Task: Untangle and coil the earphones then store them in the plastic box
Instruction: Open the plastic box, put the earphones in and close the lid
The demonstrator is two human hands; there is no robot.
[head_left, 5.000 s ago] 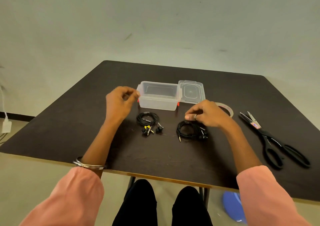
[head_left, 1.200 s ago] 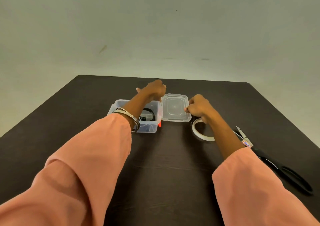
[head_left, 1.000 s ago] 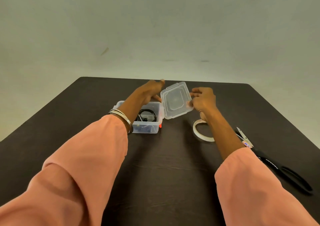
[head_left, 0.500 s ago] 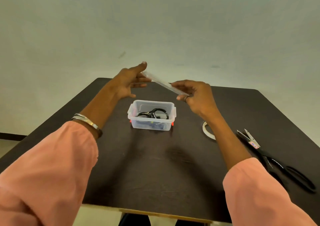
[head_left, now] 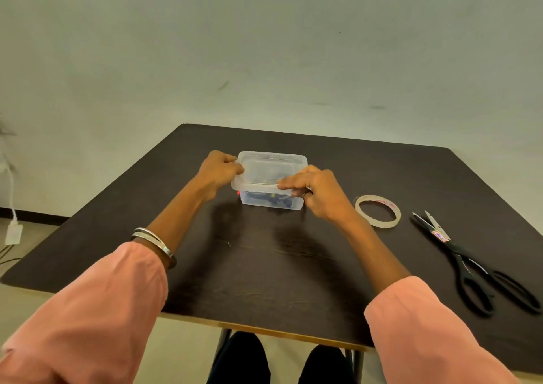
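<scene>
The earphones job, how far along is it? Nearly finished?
Nearly. Done: the earphones lie as dark coils inside the plastic box, none on the table. In hand: the lid sits on the box, left hand gripping its left edge, right hand its near right corner. Left: probably pressing it shut; whether it has clicked, I cannot tell.

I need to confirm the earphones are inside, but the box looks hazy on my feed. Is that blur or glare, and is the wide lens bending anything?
Head view: sharp overall. The clear plastic box and its translucent lid only frost the dark earphones inside; no strong glare. Soft shadows fall on the dark wooden table under both hands. Table edges splay with wide-angle distortion.
</scene>
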